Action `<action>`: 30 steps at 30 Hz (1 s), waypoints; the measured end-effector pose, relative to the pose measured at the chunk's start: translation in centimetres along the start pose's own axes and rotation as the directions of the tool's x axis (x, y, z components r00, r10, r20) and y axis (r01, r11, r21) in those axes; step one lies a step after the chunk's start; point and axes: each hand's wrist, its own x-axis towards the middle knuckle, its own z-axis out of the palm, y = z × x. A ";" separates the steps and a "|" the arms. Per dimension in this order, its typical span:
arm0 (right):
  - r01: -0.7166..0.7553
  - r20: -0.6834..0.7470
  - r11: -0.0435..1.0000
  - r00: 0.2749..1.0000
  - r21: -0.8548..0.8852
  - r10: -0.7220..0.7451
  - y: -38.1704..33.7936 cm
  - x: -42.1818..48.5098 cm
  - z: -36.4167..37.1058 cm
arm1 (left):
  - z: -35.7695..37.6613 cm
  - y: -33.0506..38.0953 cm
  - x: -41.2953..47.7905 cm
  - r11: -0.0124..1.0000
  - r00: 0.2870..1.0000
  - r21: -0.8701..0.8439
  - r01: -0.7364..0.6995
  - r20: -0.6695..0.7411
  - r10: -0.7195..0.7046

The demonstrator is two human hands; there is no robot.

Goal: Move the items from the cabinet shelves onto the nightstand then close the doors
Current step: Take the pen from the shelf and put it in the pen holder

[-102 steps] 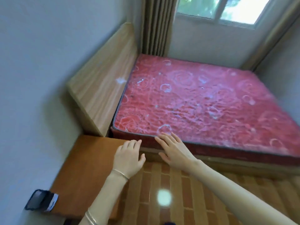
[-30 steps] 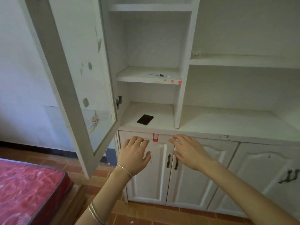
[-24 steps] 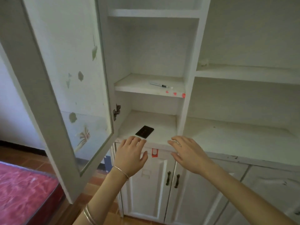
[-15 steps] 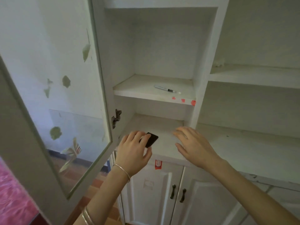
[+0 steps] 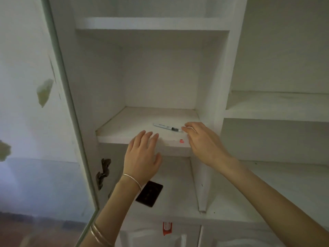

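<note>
Both hands are raised in front of an open white cabinet (image 5: 222,72). The right hand (image 5: 204,141) reaches over the front edge of the middle shelf (image 5: 135,120), its fingers loosely curled and apart, the fingertips (image 5: 185,128) right at the dark-capped end of a white pen (image 5: 166,127); whether they touch the pen or only hover at it cannot be told, and nothing is pinched between them. The pen lies flat on the shelf, angled from upper left to lower right, near the front and toward the right wall of that compartment. The left hand (image 5: 142,155) is spread flat, palm away, fingers together and pointing up, in front of the same shelf's front edge, holding nothing; a thin bracelet (image 5: 132,179) circles its wrist and two more bands sit lower on the forearm. Below it, on the bottom shelf (image 5: 179,198), a flat black card (image 5: 150,194) lies partly hidden by the left wrist. The glass door (image 5: 44,122) stands open at the left, with a dark hinge (image 5: 103,172) on the cabinet's side wall. A small red mark (image 5: 181,141) shows on the middle shelf's front edge, and a red-and-white tag (image 5: 167,228) hangs on the cabinet front beneath the bottom shelf.
</note>
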 end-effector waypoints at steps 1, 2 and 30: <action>-0.012 0.024 1.000 1.000 -0.027 0.012 0.2 0.7 0.3 | 0.4 -0.4 0.2 1.000 1.000 0.003 0.000 0.013 0.000; -0.018 0.055 0.998 0.998 -0.056 0.022 0.3 1.3 0.7 | 0.8 -0.8 0.2 1.000 1.000 0.004 -0.008 0.016 0.008; -0.091 -0.230 0.940 0.958 0.328 0.173 0.9 2.7 -0.4 | 2.0 -2.2 -0.4 0.995 0.995 0.016 -0.095 0.021 0.094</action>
